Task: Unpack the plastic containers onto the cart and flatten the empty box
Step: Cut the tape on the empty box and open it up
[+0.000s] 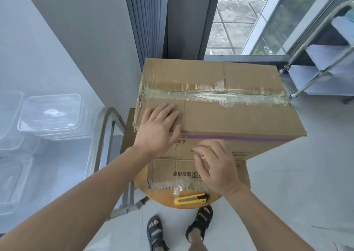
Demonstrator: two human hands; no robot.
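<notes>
Round wooden stool bears creased, taped cardboard box.

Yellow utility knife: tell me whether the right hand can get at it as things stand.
Probably yes. The knife lies uncovered on the stool's near edge, just beneath the right hand, which holds nothing.

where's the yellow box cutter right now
In the head view, the yellow box cutter lies bottom centre on the near edge of the round wooden stool, just below the cardboard box and the right hand.
</notes>
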